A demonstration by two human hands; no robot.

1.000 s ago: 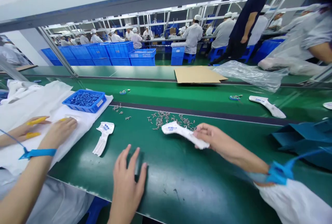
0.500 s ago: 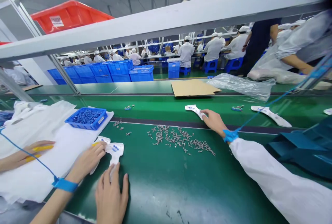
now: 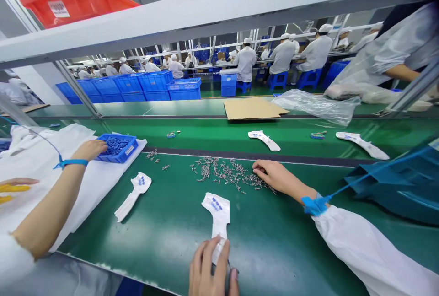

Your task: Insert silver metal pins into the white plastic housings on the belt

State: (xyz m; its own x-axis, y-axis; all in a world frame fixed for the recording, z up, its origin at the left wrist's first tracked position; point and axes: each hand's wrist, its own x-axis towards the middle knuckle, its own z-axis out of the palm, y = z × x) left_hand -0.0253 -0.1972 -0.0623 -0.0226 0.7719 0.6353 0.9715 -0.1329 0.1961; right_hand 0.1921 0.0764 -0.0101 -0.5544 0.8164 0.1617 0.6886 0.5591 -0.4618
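Observation:
My left hand (image 3: 212,268) comes in from the bottom middle, its fingers closed on the narrow end of a white curved plastic piece (image 3: 221,211) with blue marks, lying on the green worktop. The fingertips of my right hand (image 3: 272,174), in a blue wristband and white sleeve, are drawn together at the right end of a pile of small metal parts (image 3: 222,170). Whatever they pinch is hidden. A second white curved piece (image 3: 137,186) lies to the left. Beyond my right hand, another white curved piece (image 3: 264,139) rests on the green belt (image 3: 212,133).
At left, a co-worker's hand (image 3: 88,150) reaches into a blue tray (image 3: 128,153) of small blue parts; their other hand (image 3: 15,184) has yellow finger covers. Cardboard (image 3: 254,108) and a clear bag (image 3: 322,104) lie beyond the belt. A white rail (image 3: 212,10) crosses above.
My left hand has drawn a white curved piece rightward. My right hand has let go of the one on the belt and moved back to the metal parts. The co-worker's hand has moved to the tray.

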